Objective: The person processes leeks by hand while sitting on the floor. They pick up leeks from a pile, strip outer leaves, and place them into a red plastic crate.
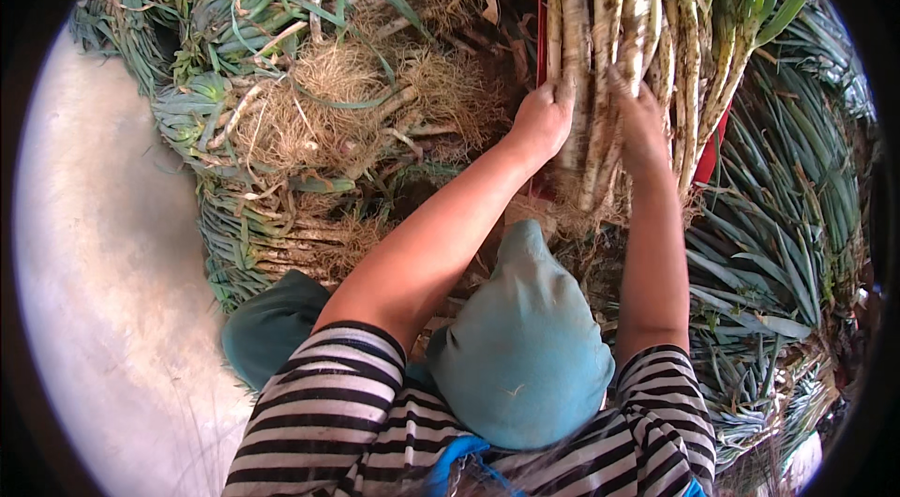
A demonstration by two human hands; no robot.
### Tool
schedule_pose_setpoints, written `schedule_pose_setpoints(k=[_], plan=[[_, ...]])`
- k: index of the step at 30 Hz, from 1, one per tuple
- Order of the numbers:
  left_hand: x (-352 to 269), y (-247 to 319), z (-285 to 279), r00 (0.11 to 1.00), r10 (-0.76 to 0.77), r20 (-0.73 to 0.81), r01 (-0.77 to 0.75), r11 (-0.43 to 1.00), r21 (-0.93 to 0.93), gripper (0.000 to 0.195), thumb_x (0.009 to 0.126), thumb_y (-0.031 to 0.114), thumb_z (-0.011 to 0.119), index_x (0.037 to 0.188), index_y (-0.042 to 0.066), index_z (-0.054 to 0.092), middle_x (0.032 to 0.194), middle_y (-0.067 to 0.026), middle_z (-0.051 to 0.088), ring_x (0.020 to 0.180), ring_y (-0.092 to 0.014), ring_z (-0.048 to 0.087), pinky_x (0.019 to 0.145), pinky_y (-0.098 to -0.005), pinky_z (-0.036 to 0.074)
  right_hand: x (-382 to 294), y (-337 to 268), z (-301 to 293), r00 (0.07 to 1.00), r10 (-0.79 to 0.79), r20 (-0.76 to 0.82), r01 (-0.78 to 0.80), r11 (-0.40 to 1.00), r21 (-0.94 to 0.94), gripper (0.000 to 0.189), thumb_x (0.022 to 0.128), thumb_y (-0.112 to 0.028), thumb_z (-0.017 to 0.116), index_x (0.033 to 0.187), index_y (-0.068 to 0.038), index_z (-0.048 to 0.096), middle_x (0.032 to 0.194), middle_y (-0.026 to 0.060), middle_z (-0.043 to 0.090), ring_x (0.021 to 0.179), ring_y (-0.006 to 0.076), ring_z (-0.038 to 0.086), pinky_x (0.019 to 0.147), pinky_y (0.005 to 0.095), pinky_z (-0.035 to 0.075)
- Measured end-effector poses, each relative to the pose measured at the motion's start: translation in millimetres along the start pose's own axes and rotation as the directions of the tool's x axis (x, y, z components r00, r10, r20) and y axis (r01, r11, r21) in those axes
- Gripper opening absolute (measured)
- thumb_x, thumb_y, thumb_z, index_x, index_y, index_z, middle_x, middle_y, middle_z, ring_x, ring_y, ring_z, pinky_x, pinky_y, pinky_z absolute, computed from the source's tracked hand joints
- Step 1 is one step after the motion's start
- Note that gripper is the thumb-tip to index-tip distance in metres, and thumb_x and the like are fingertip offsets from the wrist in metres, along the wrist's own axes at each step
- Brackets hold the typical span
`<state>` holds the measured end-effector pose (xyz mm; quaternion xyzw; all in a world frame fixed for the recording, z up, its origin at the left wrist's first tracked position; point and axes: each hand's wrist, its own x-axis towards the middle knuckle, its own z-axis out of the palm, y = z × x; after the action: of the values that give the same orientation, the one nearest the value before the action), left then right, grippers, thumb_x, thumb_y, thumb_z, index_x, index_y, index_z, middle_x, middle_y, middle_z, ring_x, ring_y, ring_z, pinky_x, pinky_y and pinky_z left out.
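Note:
A thick bundle of long green onions (594, 138) stands before me, with pale, soil-stained stalks, green tops above and fine roots below. My left hand (545, 118) is closed around stalks on the bundle's left side. My right hand (641, 124), somewhat blurred, has its fingers around stalks near the middle; its palm side is hidden. More stalks (685, 75) lean upright just to its right. Behind and beside the bundle shows a red frame or crate (541, 26), mostly covered by the onions.
Heaped green onions with tangled roots (330, 103) rise at my left. Another stack, leaves outward (780, 216), lines my right side. A pale floor (112, 230) stretches along the far left. My teal-covered knee (520, 349) is raised between my arms.

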<state>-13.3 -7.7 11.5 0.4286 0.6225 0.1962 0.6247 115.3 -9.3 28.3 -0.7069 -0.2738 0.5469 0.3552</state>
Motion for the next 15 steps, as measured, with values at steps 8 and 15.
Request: schedule_pose_setpoints(k=[8, 15], plan=[[0, 5, -4, 0.997, -0.005, 0.072, -0.031, 0.876, 0.481, 0.05, 0.089, 0.012, 0.049, 0.13, -0.009, 0.03, 0.116, -0.0283, 0.052, 0.111, -0.032, 0.052, 0.092, -0.0349, 0.042, 9, 7, -28, 0.998, -0.015, 0.055, 0.033, 0.938, -0.345, 0.055, 0.089, -0.043, 0.05, 0.121, 0.002, 0.049, 0.116, 0.0178, 0.055, 0.11, 0.0252, 0.052, 0.094, 0.0388, 0.04], [0, -2, 12, 0.973, -0.172, 0.152, 0.048, 0.802, 0.595, 0.037, 0.087, 0.013, 0.05, 0.116, -0.01, 0.041, 0.11, -0.0306, 0.053, 0.106, -0.038, 0.053, 0.088, -0.0413, 0.043, -1, -33, -49, 0.943, -0.214, -0.254, 0.07, 0.875, -0.479, 0.045, 0.093, -0.026, 0.048, 0.131, -0.003, 0.04, 0.09, 0.0137, 0.062, 0.087, 0.0176, 0.061, 0.077, 0.0293, 0.048]])
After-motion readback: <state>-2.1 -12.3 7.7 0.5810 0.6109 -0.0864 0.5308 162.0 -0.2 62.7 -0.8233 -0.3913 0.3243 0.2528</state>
